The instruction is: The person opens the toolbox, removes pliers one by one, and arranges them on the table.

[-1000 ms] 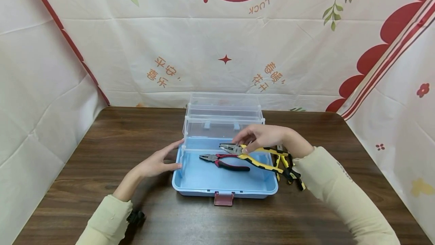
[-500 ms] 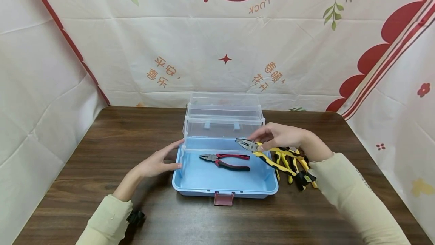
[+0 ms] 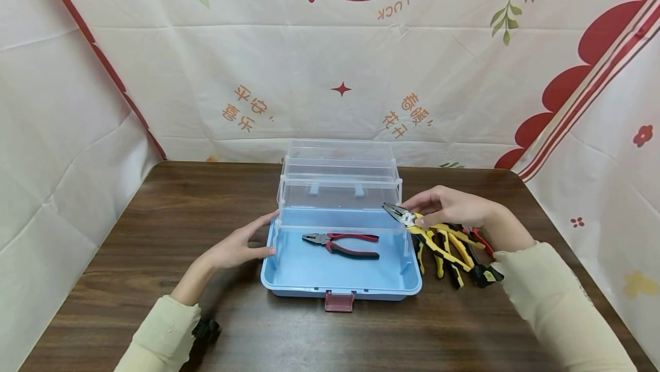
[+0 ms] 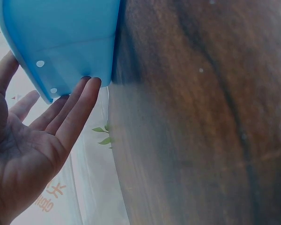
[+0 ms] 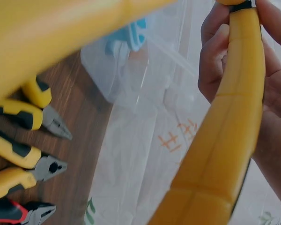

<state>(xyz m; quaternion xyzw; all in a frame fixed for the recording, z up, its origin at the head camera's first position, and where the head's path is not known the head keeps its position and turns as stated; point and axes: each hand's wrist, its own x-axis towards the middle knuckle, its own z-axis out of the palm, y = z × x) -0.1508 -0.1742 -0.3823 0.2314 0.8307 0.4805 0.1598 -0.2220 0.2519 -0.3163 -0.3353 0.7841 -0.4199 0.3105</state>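
My right hand pinches a pair of yellow-and-black pliers near the pivot. They hang over the blue toolbox's right edge with their handles spread; these handles fill much of the right wrist view. On the floor of the toolbox lies a pair of red-and-black pliers, its nose to the left. My left hand touches the toolbox's left wall with extended fingers; the left wrist view shows the fingertips against the blue wall.
Several yellow-and-black pliers and a red-handled pair lie on the wooden table right of the toolbox, partly covered by my right hand and arm in the head view. The toolbox's clear lid and trays stand raised behind. A fabric backdrop closes the rear.
My right hand has carried the yellow-and-black pliers rightward, from above the inside of the toolbox to its right edge. More pliers on the table have come into sight. The left hand stays put.
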